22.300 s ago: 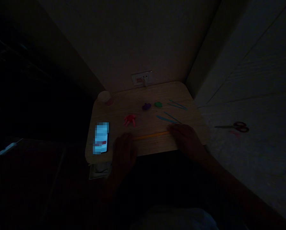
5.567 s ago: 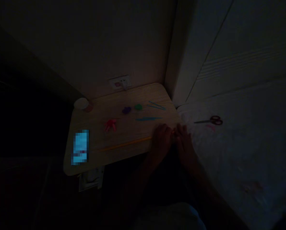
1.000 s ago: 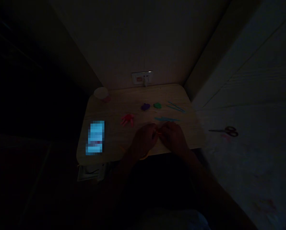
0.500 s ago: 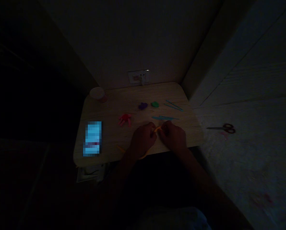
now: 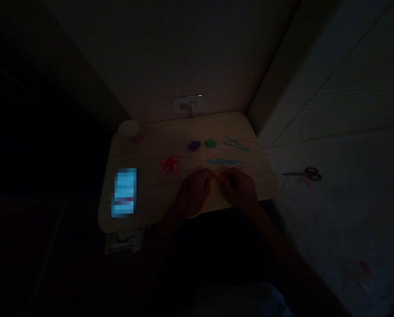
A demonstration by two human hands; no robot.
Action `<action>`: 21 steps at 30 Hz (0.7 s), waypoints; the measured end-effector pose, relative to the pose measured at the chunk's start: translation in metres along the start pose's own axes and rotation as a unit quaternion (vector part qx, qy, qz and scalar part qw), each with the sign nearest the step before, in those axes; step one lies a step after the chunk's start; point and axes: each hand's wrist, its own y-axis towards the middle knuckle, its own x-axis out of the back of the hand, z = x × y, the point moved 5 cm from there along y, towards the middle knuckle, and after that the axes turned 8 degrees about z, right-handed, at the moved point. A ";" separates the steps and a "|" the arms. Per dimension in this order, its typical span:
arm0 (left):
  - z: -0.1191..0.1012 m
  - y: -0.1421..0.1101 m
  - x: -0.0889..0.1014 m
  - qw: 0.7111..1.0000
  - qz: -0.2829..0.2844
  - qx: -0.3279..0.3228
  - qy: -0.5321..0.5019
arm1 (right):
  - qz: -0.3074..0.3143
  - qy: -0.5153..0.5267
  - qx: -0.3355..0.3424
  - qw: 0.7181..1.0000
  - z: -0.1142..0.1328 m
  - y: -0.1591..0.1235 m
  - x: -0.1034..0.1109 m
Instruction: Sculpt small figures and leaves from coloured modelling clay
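Note:
My left hand [image 5: 193,190] and my right hand [image 5: 238,186] meet near the front edge of a small wooden table [image 5: 157,132]. Both are closed, their fingertips pinching a yellow-orange strand of modelling clay [image 5: 204,205]. From the left fingertips the strand hangs along the inner side of that hand and curves under the wrist at the table edge. Just beyond my fingers lie light-blue plastic modelling tools [image 5: 224,162]. Left of my hands sits a red clay figure with pink legs [image 5: 170,163]. The light is dim, so finger detail is hard to make out.
Purple clay [image 5: 194,145] and green clay [image 5: 210,143] lie farther back, with two thin blue sticks [image 5: 236,144] to their right. A tub [image 5: 129,128] stands back left, a lit phone [image 5: 124,193] front left. Scissors [image 5: 307,174] lie right of the table. A wall socket [image 5: 187,105] holds a plug.
My two hands have stayed close together on the strand. The piece between my fingertips shows less now, and more hangs beside my left hand. The whole view has shifted slightly.

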 end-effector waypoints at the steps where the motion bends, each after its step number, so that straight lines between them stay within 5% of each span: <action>1: -0.001 0.000 0.001 1.000 0.002 -0.019 0.009 | -0.012 0.004 -0.016 1.000 0.000 -0.006 0.004; 3: -0.003 0.002 0.003 0.998 0.016 -0.056 0.031 | -0.020 -0.004 -0.054 0.998 0.003 -0.021 0.007; 8: 0.000 0.013 0.003 0.990 0.077 -0.107 0.048 | 0.073 -0.075 -0.095 0.990 0.033 -0.045 -0.015; 21: -0.017 0.049 0.000 0.975 0.082 -0.015 0.208 | 0.156 -0.182 -0.151 0.959 0.066 -0.023 -0.048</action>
